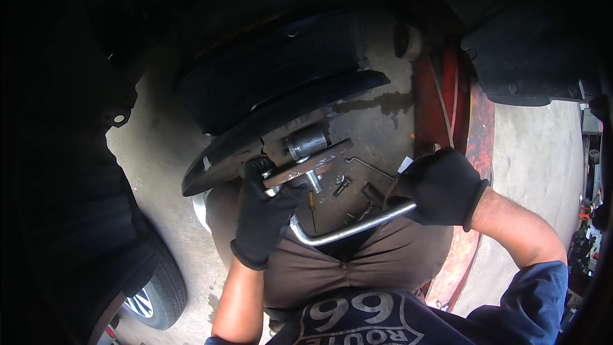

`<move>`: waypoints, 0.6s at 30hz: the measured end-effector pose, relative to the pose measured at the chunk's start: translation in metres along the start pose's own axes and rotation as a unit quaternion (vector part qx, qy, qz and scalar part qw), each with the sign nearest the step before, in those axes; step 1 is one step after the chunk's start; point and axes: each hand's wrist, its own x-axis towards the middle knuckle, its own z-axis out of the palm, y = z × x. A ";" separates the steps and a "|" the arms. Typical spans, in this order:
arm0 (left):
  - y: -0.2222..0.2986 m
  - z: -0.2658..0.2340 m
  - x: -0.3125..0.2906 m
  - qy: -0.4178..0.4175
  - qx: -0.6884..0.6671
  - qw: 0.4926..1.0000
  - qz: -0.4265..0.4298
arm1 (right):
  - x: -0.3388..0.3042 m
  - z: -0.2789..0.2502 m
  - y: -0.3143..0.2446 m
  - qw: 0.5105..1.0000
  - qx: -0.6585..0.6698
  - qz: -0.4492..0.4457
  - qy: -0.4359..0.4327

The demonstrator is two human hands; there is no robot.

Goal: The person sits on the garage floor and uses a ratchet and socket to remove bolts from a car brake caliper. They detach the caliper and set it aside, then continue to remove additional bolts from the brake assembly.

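Both my hands wear black gloves. My left hand [265,211] is closed around the left end of a flat, rusty metal bar [319,163]. A threaded bolt [314,181] sticks out of the bar on its near side, and a shiny metal cylinder [308,142] sits against its far side. My right hand [440,185] grips the right end of a bent chrome wrench handle [357,223]. That handle runs across my lap and bends up toward my left hand, whose fingers hide how its tip sits.
On the floor between my legs lie loose bolts [341,185], a dark socket-like cylinder [372,191], a thin screwdriver-like tool with a yellow part [311,201] and a bent thin rod [370,167]. A dark curved panel [287,105] hangs ahead. A red metal beam [469,147] stands right; a car wheel [156,294], lower left.
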 end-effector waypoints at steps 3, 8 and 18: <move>0.007 -0.004 -0.005 -0.031 -0.117 0.988 -0.096 | -0.001 0.000 0.002 1.000 -0.002 0.009 -0.016; 0.007 -0.019 0.003 -0.118 -0.156 0.971 -0.141 | 0.004 -0.005 0.003 1.000 0.010 -0.028 -0.002; -0.013 -0.026 0.007 -0.170 -0.053 0.980 -0.093 | 0.011 -0.009 0.011 0.993 0.027 -0.100 -0.061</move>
